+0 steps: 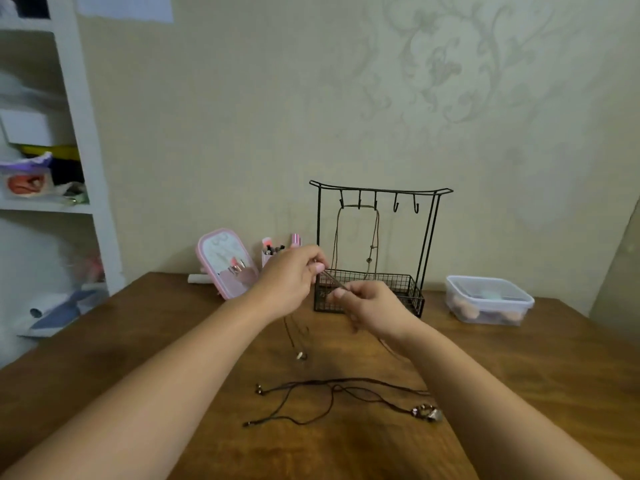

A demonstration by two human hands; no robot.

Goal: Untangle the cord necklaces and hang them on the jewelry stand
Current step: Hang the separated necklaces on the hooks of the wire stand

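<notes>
Where the wooden counter [145, 341] meets the far wall stands a black wire stand [379, 249] with a basket base, one brown cord necklace [375, 233] hung from its left hooks. Just in front, the left hand [291, 278] and right hand [372, 308] each pinch the same cord [334, 280], taut between them, each grip narrow, its pendant [301, 356] dangling below; a dark tangle of cords [332, 396] lies near on the counter. Far left: pink mirror [227, 263], brush cup [270, 254]; right: clear lidded box [488, 299]; left edge: white shelves [69, 133].
</notes>
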